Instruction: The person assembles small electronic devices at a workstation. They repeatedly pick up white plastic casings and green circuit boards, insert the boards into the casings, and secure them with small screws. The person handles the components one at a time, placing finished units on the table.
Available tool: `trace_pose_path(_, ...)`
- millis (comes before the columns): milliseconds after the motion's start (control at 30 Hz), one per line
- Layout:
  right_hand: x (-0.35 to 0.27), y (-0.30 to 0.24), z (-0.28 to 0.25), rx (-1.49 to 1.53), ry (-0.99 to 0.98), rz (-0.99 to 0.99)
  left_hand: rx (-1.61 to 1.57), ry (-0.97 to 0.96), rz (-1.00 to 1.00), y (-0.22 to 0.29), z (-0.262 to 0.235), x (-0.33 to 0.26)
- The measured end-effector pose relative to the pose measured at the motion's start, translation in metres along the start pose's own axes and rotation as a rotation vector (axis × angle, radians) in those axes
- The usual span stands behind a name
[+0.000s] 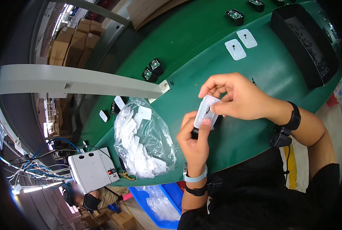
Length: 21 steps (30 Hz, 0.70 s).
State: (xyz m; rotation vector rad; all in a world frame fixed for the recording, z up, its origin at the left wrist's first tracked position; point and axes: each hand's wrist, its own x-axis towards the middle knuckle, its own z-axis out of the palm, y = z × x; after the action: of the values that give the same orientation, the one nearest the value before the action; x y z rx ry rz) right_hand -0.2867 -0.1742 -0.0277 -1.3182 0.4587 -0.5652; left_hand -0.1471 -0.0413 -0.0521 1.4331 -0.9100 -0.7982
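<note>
My left hand [196, 140] is closed around a white plastic cover [203, 119], its thumb across the lower end. Something black [195, 133] shows under that end, partly hidden by the fingers. My right hand [232, 97] curls over the upper end of the cover, the thumb pressed to its face beside a small black part [207, 111]. Two more white covers, a nearer one [235, 50] and a farther one [247, 38], lie flat on the green table, each with a small black piece on it.
Left of my hands lies a clear bag [140, 142] of white covers. A black tray [305, 46] with small black parts stands at the far right. Black housings with circuit boards [155, 66] sit beyond a metal post [83, 80]. A grey box [93, 170] stands at left; a blue bin [155, 207] below.
</note>
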Motion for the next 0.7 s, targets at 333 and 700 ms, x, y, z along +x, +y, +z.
trace_pose_path(333,-0.003,0.001,0.002,0.029,-0.041,-0.017,0.128,0.028,0.077,-0.004,-0.003,0.002)
trace_pose_path(700,-0.002,0.005,0.006,0.4,-0.294,-0.042,-0.259,0.028,-0.149,0.007,-0.016,0.005)
